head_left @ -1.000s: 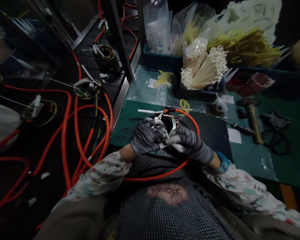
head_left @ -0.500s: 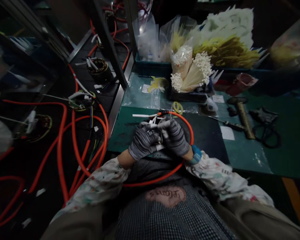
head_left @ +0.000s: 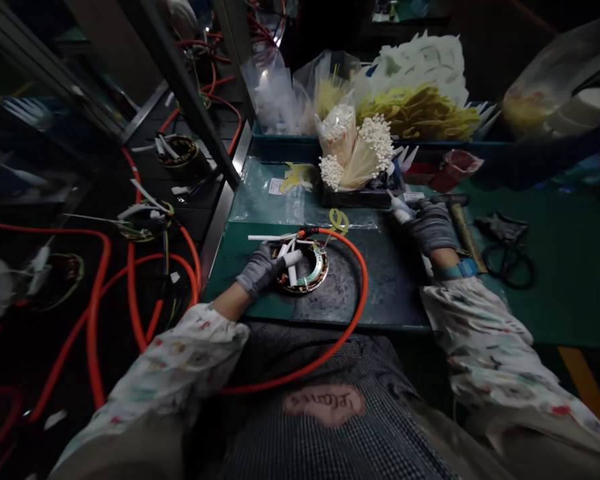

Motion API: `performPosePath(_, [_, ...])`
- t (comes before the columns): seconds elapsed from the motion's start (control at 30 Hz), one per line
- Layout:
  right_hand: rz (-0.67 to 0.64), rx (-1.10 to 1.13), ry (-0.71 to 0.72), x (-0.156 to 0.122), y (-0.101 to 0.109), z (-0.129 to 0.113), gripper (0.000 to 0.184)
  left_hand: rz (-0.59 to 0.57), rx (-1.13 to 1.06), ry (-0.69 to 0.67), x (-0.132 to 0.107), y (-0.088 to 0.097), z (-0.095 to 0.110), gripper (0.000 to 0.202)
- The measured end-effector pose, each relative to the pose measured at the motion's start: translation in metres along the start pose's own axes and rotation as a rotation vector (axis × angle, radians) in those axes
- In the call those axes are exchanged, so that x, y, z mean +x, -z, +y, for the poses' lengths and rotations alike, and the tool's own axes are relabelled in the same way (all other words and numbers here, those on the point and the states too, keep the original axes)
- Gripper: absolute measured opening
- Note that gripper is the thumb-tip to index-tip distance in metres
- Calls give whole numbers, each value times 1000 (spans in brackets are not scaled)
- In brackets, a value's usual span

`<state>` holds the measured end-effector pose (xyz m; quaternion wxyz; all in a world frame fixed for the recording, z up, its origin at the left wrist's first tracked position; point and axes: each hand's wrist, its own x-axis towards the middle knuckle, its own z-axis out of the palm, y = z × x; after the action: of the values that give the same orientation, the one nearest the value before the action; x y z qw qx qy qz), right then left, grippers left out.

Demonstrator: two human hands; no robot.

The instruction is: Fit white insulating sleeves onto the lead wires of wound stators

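Note:
A round wound motor stator [head_left: 304, 268] lies on the dark green mat [head_left: 360, 293], with white sleeved leads sticking out of it. An orange cable [head_left: 357, 293] loops from it round toward my lap. My left hand [head_left: 259, 269], in a grey glove, grips the stator's left rim, fingers curled on a white lead. My right hand [head_left: 430, 225], also gloved, reaches far right beside a small white bottle [head_left: 399, 208] and the hammer [head_left: 461, 220]; its fingers curl down, and what they hold is not clear.
Bundles of white-tipped sticks [head_left: 360, 153] and bags of yellow and white ties [head_left: 420, 113] fill a bin at the back. Black scissors [head_left: 507, 250] lie at the right. Several more stators with orange cables [head_left: 145, 220] sit on the dark surface to the left, past a slanted metal post [head_left: 180, 87].
My right hand left the stator and moved right to the bottle and hammer. The stator now lies flat on the mat, held only by my left hand.

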<state>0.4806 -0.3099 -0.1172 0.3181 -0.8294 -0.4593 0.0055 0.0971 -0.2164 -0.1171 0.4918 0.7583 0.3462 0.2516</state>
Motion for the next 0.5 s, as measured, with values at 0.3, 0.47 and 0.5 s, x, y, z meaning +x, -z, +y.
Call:
performPosePath(0.3, [-298, 517, 65, -162, 20, -97, 28, 47, 23, -9, 16, -3, -6, 52])
performPosePath(0.47, [-308, 484, 198, -231, -14, -100, 34, 239, 179, -304, -31, -17, 4, 40])
performPosePath(0.5, [-308, 461, 223, -235, -16, -97, 36, 269, 223, -387, -42, -20, 7, 39])
